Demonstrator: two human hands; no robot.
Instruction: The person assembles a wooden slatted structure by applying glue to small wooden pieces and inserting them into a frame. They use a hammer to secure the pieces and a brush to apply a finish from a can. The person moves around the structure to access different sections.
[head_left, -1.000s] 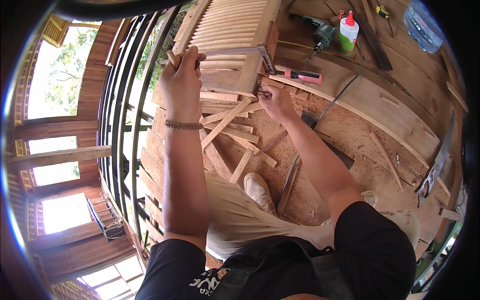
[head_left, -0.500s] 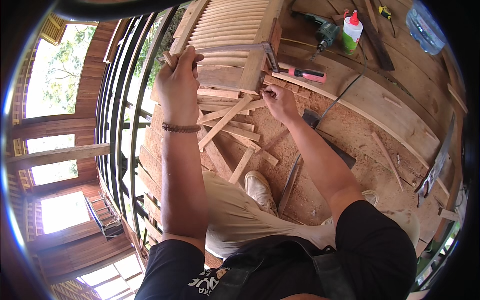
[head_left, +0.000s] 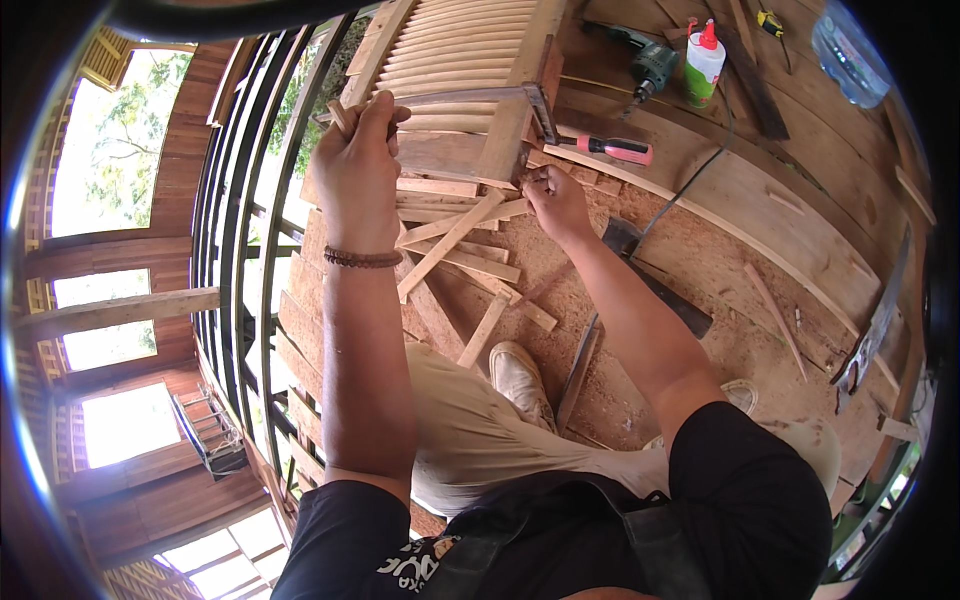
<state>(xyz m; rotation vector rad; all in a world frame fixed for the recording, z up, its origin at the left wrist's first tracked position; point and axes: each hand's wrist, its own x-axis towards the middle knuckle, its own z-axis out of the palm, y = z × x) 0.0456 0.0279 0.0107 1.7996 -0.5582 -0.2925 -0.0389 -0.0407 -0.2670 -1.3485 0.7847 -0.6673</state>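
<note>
A slatted wooden panel (head_left: 465, 50) in a frame lies at the top centre. Across it runs the bar of a clamp (head_left: 455, 96), whose jaw and pink-and-black handle (head_left: 622, 151) sit past the panel's right edge. At the panel's left side my left hand (head_left: 355, 175) is closed around a small wooden block (head_left: 342, 118), close to the bar's far end, which my fingers hide. My right hand (head_left: 557, 203) is pinched at the panel's lower right corner, below the clamp handle. What its fingertips hold, if anything, cannot be made out.
Loose wood strips (head_left: 455, 245) lie crossed below the panel over sawdust. To the right are a green drill (head_left: 655, 68), a glue bottle (head_left: 705, 65), a long plank (head_left: 740, 185), a tape measure (head_left: 770, 24), a water jug (head_left: 850, 55) and a handsaw (head_left: 875, 320). A cord crosses the plank.
My right hand has shifted very slightly and its fingers have curled a little differently at the corner. My left hand stays nearly in place.
</note>
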